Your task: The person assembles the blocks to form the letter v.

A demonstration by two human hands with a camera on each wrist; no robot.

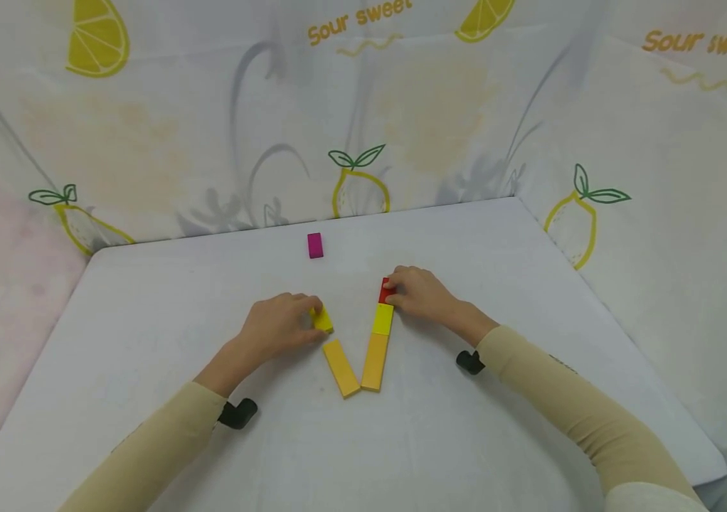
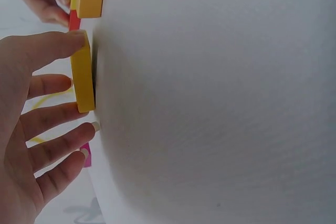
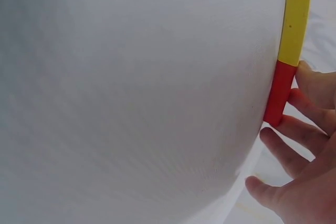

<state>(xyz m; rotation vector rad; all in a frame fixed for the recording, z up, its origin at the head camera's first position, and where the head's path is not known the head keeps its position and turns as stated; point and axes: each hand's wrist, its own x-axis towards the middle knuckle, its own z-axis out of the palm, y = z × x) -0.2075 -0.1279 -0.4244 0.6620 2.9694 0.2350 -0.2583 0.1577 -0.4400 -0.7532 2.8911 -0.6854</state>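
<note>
My left hand pinches a yellow block by its two ends, thumb at one and a finger at the other. Just in front of that block, slightly apart, lies a long orange block. My right hand holds a red block, also shown in the right wrist view as a red block between thumb and finger. The red block touches the end of another yellow block, which adjoins a second long orange block. The two orange blocks meet at their near ends, forming a V.
A magenta block stands apart near the back edge of the white table. Behind the table hangs a printed cloth with lemons and lettering. Dark wrist-worn pieces sit at both sleeves.
</note>
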